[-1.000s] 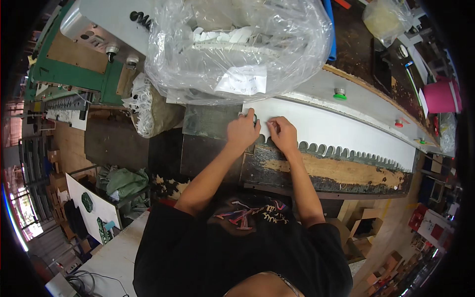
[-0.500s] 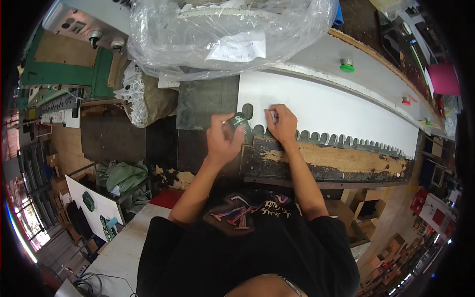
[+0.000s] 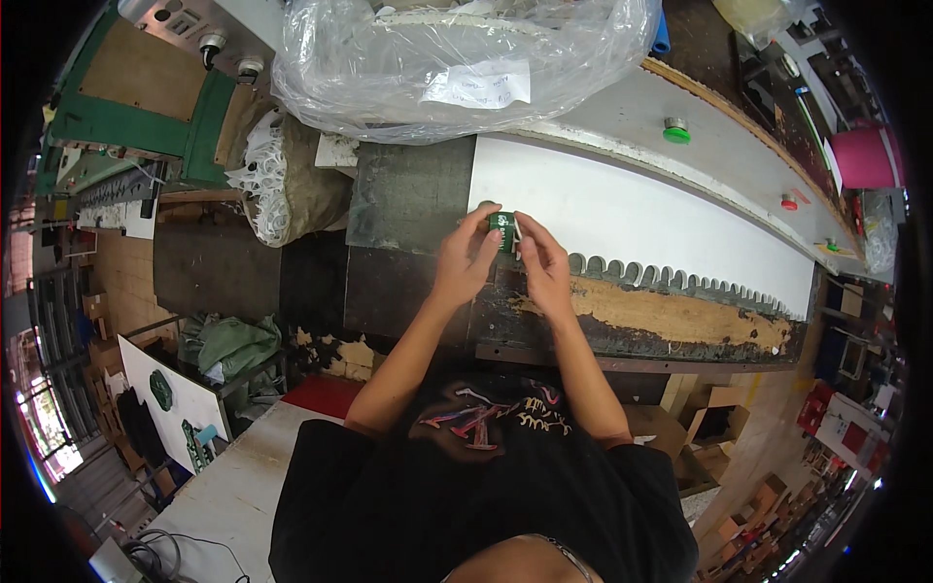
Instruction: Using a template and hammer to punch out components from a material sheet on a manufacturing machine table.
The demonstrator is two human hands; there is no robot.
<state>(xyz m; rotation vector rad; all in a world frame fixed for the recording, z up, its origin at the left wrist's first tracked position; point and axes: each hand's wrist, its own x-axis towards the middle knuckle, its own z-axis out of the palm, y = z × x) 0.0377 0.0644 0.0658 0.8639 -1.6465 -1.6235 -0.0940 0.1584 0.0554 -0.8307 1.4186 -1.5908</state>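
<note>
A small dark green piece with light printing (image 3: 501,229) is pinched between the thumb and fingers of my left hand (image 3: 462,260). My right hand (image 3: 546,272) closes in from the other side. Its thumb and fingers press a thin white piece (image 3: 517,236) against the green one's right edge; most of that piece is hidden. Both hands are over the near left corner of a long white sheet (image 3: 641,214), whose near edge is cut into a row of rounded notches. Under the sheet's left end lies a dark grey plate (image 3: 408,194).
A clear plastic bag (image 3: 379,83) hangs over the far side. Along the machine's grey front sit a green button (image 3: 676,130) and a red button (image 3: 788,202). A sack of white scraps (image 3: 262,185) stands left. Worn wood (image 3: 671,316) lines the near edge.
My right hand has come left from the sheet's notched edge to meet my left hand. My left hand has moved right and turned the green piece more upright.
</note>
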